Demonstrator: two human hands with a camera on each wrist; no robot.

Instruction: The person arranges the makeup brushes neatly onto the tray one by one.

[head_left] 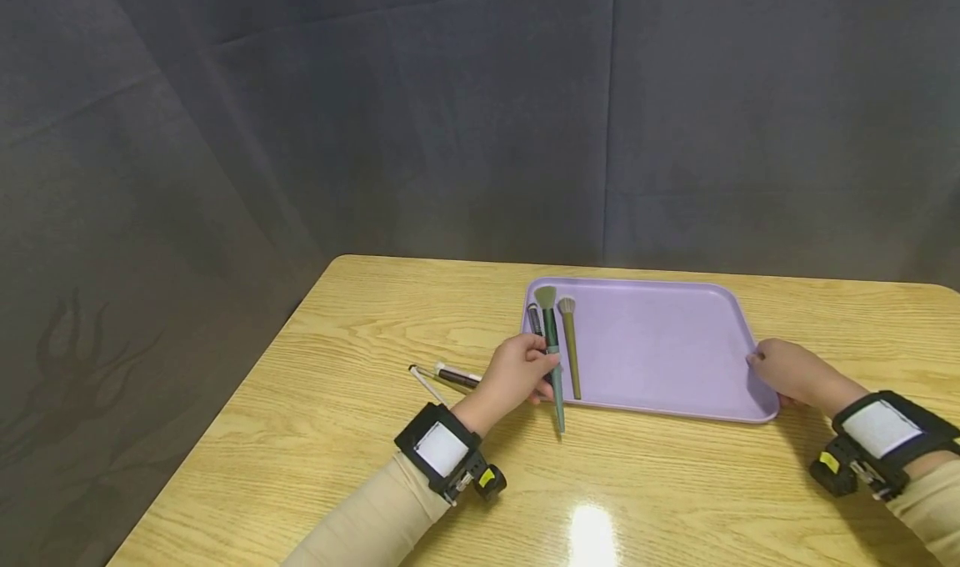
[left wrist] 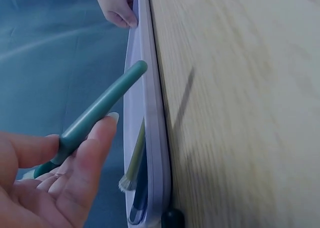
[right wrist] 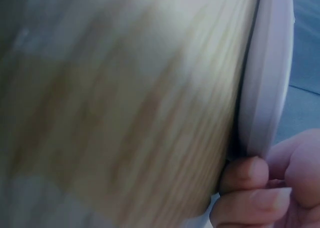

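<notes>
One lilac tray (head_left: 660, 342) holds two brushes: one olive brush (head_left: 572, 352), one dark brush (head_left: 534, 318). The left hand (head_left: 512, 373) pinches one green brush (head_left: 551, 331) at its 3 o'clock, bristles toward 12. At least two more brushes (head_left: 455, 374) lie at its 9 o'clock. The right hand (head_left: 798, 373), fingers curled, grips the tray's 4 o'clock edge.

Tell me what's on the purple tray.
An olive brush and a dark brush; the left hand, pinching a green brush, covers the dark brush's lower part.
</notes>
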